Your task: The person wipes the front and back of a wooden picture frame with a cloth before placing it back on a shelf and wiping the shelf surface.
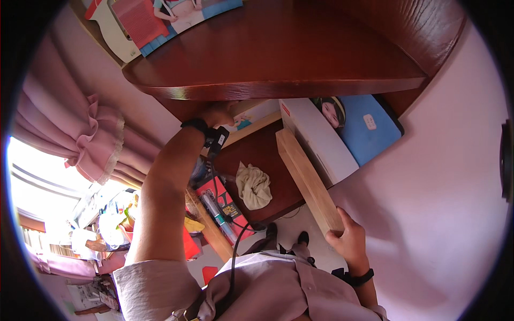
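Observation:
My right hand is closed round the near end of a light wooden board. The board slants away over the lower shelf, alongside a white box. Up under the dark red-brown upper shelf reaches my left hand, beside a pale wood-edged panel with a coloured picture. Its fingers are mostly hidden, so their grip cannot be made out. A crumpled cream cloth lies on the lower shelf between my arms.
A blue flat item adjoins the white box by the pink wall. At left are a red box, a black cord and pink curtains by a window. Picture-covered items stand on the upper shelf.

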Demonstrator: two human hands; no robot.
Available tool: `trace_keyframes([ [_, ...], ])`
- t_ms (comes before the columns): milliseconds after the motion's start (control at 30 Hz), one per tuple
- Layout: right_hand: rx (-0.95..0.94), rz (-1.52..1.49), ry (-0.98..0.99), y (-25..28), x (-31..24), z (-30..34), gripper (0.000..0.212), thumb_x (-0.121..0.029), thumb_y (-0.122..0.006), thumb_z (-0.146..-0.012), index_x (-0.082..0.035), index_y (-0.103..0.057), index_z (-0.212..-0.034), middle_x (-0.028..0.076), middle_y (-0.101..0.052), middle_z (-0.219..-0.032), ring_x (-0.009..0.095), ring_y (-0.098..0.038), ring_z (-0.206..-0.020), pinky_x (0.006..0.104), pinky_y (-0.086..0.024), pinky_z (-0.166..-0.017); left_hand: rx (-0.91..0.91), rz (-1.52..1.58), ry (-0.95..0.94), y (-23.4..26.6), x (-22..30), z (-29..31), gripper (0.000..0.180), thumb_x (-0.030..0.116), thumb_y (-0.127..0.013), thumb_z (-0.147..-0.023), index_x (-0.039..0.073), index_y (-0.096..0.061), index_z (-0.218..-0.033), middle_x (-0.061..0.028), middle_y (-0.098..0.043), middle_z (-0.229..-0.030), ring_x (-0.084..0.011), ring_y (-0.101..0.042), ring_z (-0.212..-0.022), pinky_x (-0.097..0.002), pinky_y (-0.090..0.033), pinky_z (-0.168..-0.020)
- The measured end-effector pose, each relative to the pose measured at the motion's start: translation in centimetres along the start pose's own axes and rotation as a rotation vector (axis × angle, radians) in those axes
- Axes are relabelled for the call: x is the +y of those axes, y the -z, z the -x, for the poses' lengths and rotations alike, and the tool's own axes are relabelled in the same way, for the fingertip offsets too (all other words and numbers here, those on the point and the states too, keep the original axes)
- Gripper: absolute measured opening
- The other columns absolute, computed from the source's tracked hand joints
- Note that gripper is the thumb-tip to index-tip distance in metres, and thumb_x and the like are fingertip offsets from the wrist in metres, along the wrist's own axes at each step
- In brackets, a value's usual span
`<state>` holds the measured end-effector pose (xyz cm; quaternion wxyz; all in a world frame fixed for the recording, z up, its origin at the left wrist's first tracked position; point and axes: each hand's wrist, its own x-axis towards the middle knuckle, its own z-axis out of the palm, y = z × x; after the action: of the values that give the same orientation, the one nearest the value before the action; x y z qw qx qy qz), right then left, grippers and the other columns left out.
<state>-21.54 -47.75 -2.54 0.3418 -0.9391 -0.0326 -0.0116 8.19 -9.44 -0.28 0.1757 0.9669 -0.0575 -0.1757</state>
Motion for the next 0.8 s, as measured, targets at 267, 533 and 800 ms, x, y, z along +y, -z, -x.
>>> trace_keyframes([
  [267,-0.004,0.01,-0.039,-0.5,-0.8,-1.1,0.055,-0.015,-0.068,-0.064,0.0,-0.055,-0.116,0.023,-0.064,-0.085,0.037,-0.064,-0.075,0.0396,-0.052,-0.066,0.093,-0.152,-0.011,-2.5,-3.7,-3.6,0.088,0.017,-0.081,-0.052,0.007,-0.045,-0.131,-0.0166,-0.057,-0.119,-0.0285,-0.052,-0.113,-0.0343,-0.042,-0.092],
  [533,-0.02,0.0,-0.005,-2.0,-1.4,-2.5,0.057,-0.017,-0.067,-0.066,-0.002,-0.053,-0.118,0.023,-0.063,-0.087,0.037,-0.064,-0.076,0.0404,-0.052,-0.067,0.345,-0.233,-0.178,-3.7,-2.3,-0.7,0.048,0.012,-0.07,-0.07,0.007,-0.057,-0.116,-0.0183,-0.062,-0.102,-0.0338,-0.058,-0.096,-0.0406,-0.046,-0.086],
  [800,-0.054,0.035,0.03,-2.0,-2.6,-3.6,0.058,-0.017,-0.067,-0.066,0.003,-0.052,-0.119,0.025,-0.063,-0.09,0.036,-0.064,-0.078,0.038,-0.051,-0.069,0.464,-0.4,-0.055,-3.5,-0.2,3.2,0.047,0.015,-0.068,-0.071,0.013,-0.058,-0.117,-0.0102,-0.053,-0.119,-0.0272,-0.049,-0.11,-0.0401,-0.041,-0.092],
])
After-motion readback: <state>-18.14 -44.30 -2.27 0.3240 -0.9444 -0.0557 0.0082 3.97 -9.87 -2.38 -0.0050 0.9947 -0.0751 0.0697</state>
